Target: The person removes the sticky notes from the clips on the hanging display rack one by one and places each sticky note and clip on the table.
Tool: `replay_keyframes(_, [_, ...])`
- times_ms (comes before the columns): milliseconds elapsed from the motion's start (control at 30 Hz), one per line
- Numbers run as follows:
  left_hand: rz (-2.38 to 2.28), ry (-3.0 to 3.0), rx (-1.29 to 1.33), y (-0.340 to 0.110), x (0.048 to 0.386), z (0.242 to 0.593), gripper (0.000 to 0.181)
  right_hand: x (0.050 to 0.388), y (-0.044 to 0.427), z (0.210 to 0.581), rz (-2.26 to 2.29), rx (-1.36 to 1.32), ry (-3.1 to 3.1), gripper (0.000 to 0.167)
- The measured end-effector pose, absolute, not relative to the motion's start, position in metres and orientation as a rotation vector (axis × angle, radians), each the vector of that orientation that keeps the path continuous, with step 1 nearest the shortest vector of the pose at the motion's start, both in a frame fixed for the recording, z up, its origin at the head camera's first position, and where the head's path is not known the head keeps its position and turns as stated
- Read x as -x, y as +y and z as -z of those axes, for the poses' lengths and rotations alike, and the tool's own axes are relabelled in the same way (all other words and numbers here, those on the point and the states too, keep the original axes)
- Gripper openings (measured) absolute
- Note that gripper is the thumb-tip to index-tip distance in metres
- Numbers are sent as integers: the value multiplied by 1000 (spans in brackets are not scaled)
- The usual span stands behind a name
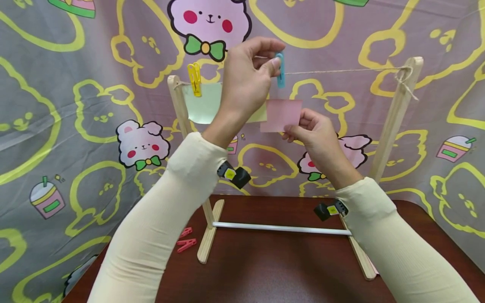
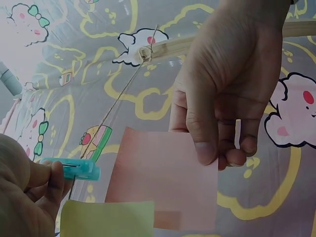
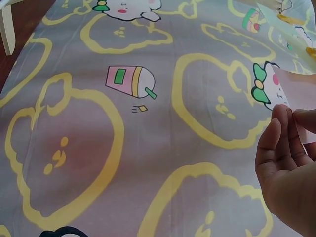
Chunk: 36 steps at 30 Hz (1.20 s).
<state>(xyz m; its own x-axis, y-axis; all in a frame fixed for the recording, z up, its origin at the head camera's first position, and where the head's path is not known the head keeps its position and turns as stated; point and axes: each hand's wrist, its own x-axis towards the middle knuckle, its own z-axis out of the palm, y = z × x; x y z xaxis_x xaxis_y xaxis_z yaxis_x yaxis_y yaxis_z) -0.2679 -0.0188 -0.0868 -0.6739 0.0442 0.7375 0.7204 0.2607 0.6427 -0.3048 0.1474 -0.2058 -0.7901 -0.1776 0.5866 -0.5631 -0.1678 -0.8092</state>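
Note:
My left hand (image 1: 248, 75) pinches a light blue clothespin (image 1: 281, 69) at the height of a thin string (image 1: 341, 70). Below it, my right hand (image 1: 318, 132) holds a pink paper square (image 1: 282, 115) by its right side, between thumb and fingers. In the left wrist view the pink sheet's lower left corner lies behind a yellow paper (image 2: 108, 219). A pale green paper (image 1: 204, 103) hangs from the string's left part under a yellow clothespin (image 1: 195, 80). My left hand hides part of the papers and the string in the head view.
Wooden posts (image 1: 398, 118) carry the string at both ends. A white rod (image 1: 280, 228) joins their feet low over the dark red table (image 1: 280, 269). Red clothespins (image 1: 186, 245) lie by the left foot. A patterned cloth (image 1: 144, 63) hangs behind.

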Motion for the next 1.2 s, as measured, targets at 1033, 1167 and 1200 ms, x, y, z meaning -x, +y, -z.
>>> replay_keyframes(1033, [1368, -1885, 678, -11, 279, 96, 16, 307, 149, 211, -2048, -825, -1853, 6])
replay_keyframes(1167, [1384, -1874, 679, -12, 278, 96, 17, 306, 150, 211, -2038, -819, -1861, 5])
replay_keyframes(1200, [1386, -1866, 683, -12, 278, 97, 16, 306, 150, 211, -2038, -818, -1860, 5])
